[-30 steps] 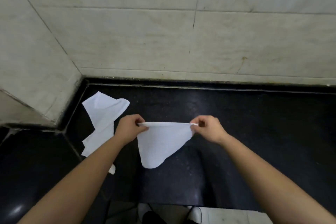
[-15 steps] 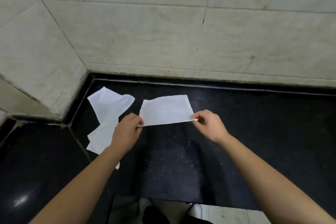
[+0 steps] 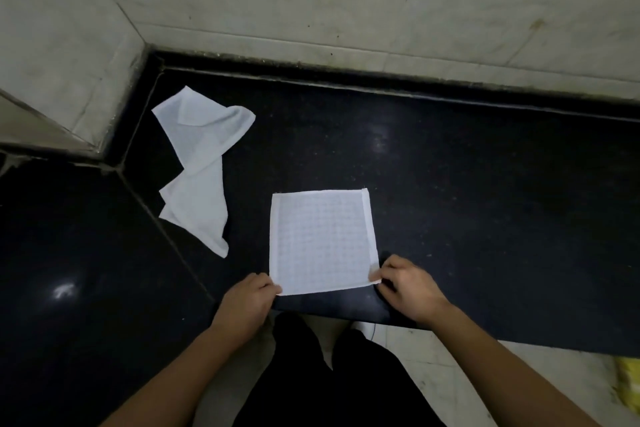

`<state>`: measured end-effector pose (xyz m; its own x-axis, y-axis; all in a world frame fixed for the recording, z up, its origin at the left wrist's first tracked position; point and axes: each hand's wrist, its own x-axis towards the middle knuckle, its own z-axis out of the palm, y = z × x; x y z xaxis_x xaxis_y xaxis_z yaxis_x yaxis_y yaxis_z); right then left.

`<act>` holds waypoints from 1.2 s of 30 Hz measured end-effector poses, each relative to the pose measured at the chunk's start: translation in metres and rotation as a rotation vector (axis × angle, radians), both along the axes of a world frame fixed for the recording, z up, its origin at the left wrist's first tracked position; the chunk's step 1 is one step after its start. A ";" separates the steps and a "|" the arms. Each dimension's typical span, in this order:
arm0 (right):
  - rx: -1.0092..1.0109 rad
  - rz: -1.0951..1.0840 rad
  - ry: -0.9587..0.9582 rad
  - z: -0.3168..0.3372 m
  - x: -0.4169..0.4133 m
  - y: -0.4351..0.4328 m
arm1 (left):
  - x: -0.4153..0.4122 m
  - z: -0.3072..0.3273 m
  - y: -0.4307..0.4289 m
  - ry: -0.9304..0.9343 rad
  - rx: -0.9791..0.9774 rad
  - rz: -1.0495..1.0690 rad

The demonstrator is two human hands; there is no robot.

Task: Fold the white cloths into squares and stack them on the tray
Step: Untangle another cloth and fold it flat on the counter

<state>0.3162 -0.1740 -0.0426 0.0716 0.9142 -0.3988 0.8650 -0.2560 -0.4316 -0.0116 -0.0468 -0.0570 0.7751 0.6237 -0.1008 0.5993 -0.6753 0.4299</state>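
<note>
Pinching on both sides: left hand has curled fingers nipping the near-left corner of the flat cloth, and right hand has its thumb on top, nipping the near-right corner. Both forearms reach forward from the bottom of my feed, wrists low at the front edge of the tabletop.

Count: two hands, two white cloths.

The flat cloth is white and roughly square, with a faint grid weave and a hem strip down each side edge. I see it spread flat on the black tabletop, near edge close to the front lip.

The crumpled cloth lies bunched and twisted, left and further back by the wall corner. It is not touching the flat one.
</note>
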 end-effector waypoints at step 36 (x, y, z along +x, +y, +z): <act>-0.040 -0.930 0.249 -0.008 0.022 0.145 | 0.091 -0.010 0.141 -0.236 -0.430 0.884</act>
<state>0.3384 -0.0292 -0.0505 0.6697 0.5199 -0.5303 0.1931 -0.8114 -0.5516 0.0791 0.0938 -0.0673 0.0817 0.9310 -0.3557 0.6782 0.2095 0.7044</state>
